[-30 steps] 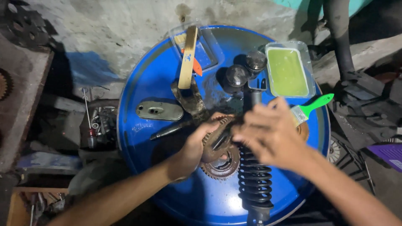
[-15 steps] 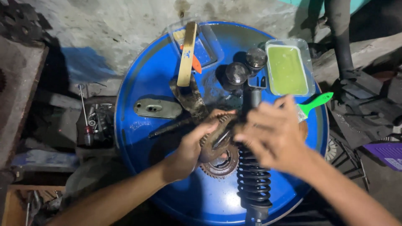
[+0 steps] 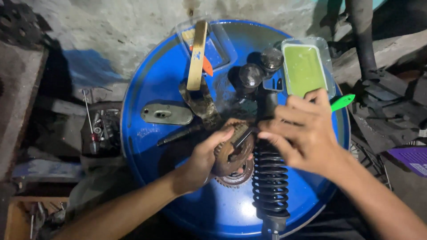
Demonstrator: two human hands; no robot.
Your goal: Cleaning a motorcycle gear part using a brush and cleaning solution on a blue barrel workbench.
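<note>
Right hand hides shock absorber top; its lower end cut off by frame edge.

Drum lid: blue. Tray at 1 o'clock: light green. Spring at 5 o'clock: black. Gear at centre: rusty brown. Brush handle: bright green.

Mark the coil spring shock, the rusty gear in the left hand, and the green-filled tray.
coil spring shock [image 3: 270,182], head view, on the middle black coils.
rusty gear [image 3: 226,156], head view, on its brown face beside the thumb.
green-filled tray [image 3: 304,70], head view, on the green surface inside.
</note>
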